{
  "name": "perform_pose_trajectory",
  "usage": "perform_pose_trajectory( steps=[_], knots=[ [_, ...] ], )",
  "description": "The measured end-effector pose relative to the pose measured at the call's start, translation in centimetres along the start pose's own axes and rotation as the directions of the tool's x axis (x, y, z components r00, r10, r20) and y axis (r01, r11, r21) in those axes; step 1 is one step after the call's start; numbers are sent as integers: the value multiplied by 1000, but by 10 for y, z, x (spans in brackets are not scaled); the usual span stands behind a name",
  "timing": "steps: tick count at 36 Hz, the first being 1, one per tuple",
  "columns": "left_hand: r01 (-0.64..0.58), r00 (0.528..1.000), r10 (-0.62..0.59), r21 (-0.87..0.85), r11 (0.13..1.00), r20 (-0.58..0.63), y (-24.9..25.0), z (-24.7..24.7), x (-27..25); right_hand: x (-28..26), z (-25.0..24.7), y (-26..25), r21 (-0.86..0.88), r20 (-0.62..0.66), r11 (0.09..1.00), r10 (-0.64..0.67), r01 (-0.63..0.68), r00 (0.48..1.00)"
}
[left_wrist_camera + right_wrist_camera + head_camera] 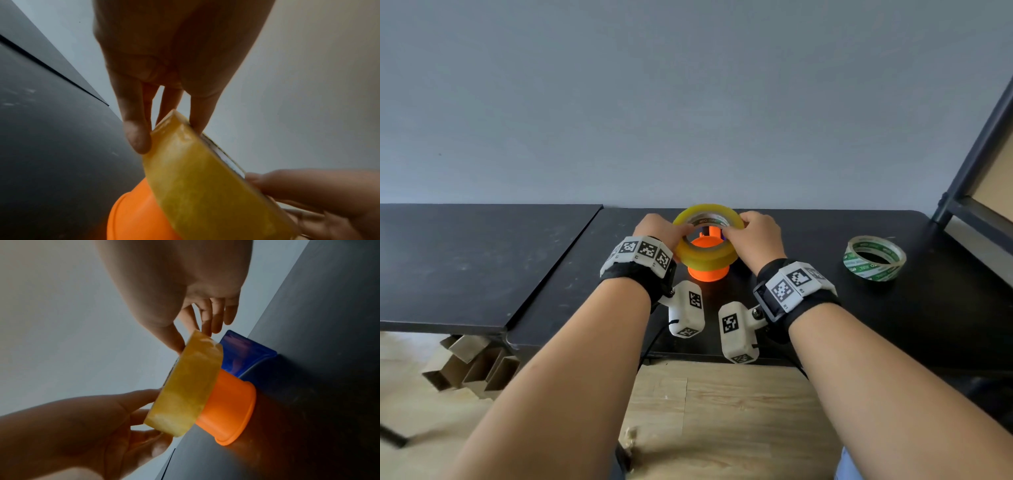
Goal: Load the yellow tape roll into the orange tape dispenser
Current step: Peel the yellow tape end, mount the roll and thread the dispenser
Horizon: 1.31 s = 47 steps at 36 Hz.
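From the head view, both hands hold the yellow tape roll (705, 240) tilted over the orange tape dispenser (708, 272), which stands on the black counter (808, 308). The left hand (657, 228) pinches the roll's left rim and the right hand (756, 236) its right rim. The roll's near edge sits low around the orange drum; its far edge is raised. A second tape roll (874, 257), clear with green print, lies flat to the right, well apart.

In the left wrist view, the left hand's fingers (136, 138) curl onto the glossy, translucent yellow band (195, 178), thumb on the printed inner core side. The smooth orange plastic (133, 219) shows beneath.

In the right wrist view, the right hand's fingers (174, 339) pinch the roll's upper edge, while the left hand (92, 426) grips the lower. The roll (185, 386) leans on the round, flanged orange drum (230, 407), with a blue plastic part (242, 350) behind it.
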<state>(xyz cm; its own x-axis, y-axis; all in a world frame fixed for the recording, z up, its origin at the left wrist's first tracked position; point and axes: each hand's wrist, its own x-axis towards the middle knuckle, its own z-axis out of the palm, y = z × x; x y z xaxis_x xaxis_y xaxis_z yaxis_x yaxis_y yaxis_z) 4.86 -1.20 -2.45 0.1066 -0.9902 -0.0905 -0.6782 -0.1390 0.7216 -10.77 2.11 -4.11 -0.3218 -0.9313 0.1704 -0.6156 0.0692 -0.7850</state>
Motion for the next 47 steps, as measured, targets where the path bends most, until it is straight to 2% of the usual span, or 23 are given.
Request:
perform_pose_trajectory(
  steps=[4,10,18,23,28,37,44,47],
  knots=[
    [16,1000,-16,-41,999,3,0,1,4,0,-2,-3,-4,-21,1000,17,-17,1000],
    [22,999,-22,8,1000,30,-3,10,5,11,12,13,-117,-10,993,11,-12,1000],
    [43,997,-47,61,997,67,-10,23,6,6,9,18,-209,-12,978,-35,32,999],
    [53,993,-63,88,995,103,-12,26,8,4,12,22,-192,-20,979,-79,74,997],
    [44,995,-56,139,989,85,-12,27,7,3,13,23,-127,-13,991,-38,36,999],
    [14,988,-41,183,983,148,-12,34,5,5,13,20,-171,62,985,32,-21,998],
    [33,992,-58,212,977,113,-5,36,-4,1,10,17,-168,68,984,78,-65,995],
    [-6,995,-13,205,979,95,0,35,-6,-1,8,19,-140,42,986,101,-94,994]
  ],
)
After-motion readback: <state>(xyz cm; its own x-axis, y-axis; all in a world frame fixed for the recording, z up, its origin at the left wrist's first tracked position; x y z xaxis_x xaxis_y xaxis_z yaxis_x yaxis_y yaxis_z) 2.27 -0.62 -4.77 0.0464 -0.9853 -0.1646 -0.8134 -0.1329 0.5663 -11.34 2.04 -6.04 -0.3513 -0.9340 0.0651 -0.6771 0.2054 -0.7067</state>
